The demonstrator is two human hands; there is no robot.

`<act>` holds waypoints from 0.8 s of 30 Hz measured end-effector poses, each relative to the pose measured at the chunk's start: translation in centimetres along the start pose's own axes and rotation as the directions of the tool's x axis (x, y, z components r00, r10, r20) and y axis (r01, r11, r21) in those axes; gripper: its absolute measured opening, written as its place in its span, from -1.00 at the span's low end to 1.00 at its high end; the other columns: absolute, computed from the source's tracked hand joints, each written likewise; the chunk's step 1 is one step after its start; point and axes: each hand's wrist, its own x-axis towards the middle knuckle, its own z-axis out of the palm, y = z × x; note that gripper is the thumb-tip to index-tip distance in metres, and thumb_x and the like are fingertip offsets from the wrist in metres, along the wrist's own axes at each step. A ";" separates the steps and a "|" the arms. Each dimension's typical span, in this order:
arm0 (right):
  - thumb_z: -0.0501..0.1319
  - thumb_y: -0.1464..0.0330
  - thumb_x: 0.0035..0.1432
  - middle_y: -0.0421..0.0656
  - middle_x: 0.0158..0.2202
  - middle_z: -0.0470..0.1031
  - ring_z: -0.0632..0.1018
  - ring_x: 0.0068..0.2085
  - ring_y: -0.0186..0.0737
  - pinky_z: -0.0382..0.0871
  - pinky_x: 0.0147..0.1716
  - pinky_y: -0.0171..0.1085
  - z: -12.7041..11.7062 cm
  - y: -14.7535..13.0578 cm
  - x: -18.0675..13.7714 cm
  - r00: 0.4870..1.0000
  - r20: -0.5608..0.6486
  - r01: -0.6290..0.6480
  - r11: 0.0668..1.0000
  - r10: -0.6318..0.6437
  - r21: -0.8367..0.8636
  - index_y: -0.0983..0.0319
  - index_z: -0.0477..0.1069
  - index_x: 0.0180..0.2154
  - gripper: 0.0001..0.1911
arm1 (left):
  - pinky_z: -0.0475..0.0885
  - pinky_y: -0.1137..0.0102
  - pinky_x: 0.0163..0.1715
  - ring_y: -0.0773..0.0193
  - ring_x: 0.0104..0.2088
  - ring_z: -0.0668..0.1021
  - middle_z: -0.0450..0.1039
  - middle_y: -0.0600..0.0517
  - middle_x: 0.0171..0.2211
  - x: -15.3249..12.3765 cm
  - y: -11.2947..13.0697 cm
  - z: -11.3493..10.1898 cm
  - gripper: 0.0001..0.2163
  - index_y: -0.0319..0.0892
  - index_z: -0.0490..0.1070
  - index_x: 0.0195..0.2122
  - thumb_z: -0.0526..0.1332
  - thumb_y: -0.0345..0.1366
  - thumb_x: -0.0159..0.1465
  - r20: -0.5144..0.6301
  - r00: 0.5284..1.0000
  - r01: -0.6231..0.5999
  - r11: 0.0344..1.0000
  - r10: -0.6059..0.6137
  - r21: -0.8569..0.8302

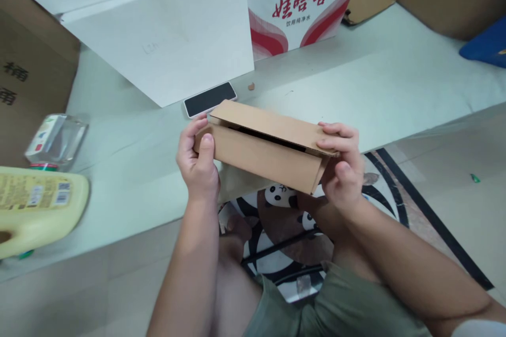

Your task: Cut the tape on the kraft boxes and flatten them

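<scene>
Between my two hands is a small brown cardboard box [264, 158], held up in front of the pale green surface and tilted down to the right. A dark gap runs along its length under a long flap. My left hand [200, 160] grips the left end, with its thumb on the near face and its fingers behind. At the right end, my right hand [343, 163] has its fingers over the top flap and its thumb by the side. What is inside the box is hidden.
A dark-faced white slab-like device [210, 99] lies behind the box, near a large white carton [169, 42] and a red-and-white water carton [300, 16]. To the left are a clear bottle [65, 139] and a yellow jug [43, 205]. A blue object [488, 45] is far right.
</scene>
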 end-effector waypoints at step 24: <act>0.12 0.27 0.34 -0.09 -0.01 0.39 0.48 0.05 -0.07 0.39 0.09 0.04 -0.2 -0.2 0.5 0.998 -0.011 -0.064 0.997 0.065 0.053 0.09 0.58 -0.22 -0.76 | 0.43 0.18 0.25 0.12 0.18 0.55 0.55 0.01 0.14 1.4 1.8 -1.5 -0.72 0.00 0.59 0.04 0.26 -0.22 0.33 0.186 0.982 -0.037 0.958 -0.017 0.285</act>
